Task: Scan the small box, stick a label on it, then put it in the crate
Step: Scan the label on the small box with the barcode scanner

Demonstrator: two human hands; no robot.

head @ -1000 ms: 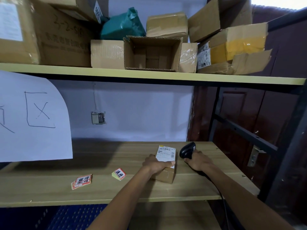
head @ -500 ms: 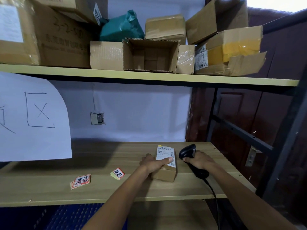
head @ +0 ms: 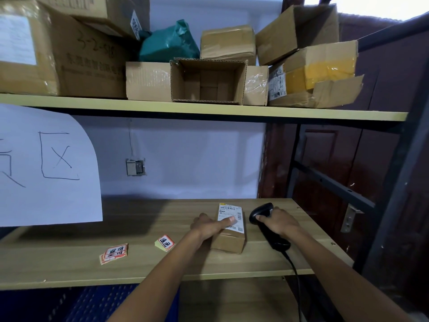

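A small brown cardboard box [head: 228, 242] with a white shipping label on top stands on the wooden shelf [head: 209, 263]. My left hand [head: 210, 225] grips its left side, thumb lying across the label. Just right of the box, my right hand [head: 279, 223] holds a black barcode scanner [head: 261, 212], head pointing left toward the box, cable trailing down. A single red-and-white sticker pad [head: 164, 242] lies left of the box; a small stack of stickers [head: 114, 253] lies farther left. A blue perforated crate [head: 92, 303] shows below the shelf's front edge.
An upper shelf [head: 209, 109] carries several cardboard boxes, one open toward me [head: 209, 80], and a green bag [head: 169, 43]. A white paper sheet [head: 46, 166] hangs at the left. Black metal rack posts [head: 394, 182] stand at the right.
The box has been set down flatter on the shelf, and my left thumb slid onto its label. The scanner moved slightly lower beside the box.
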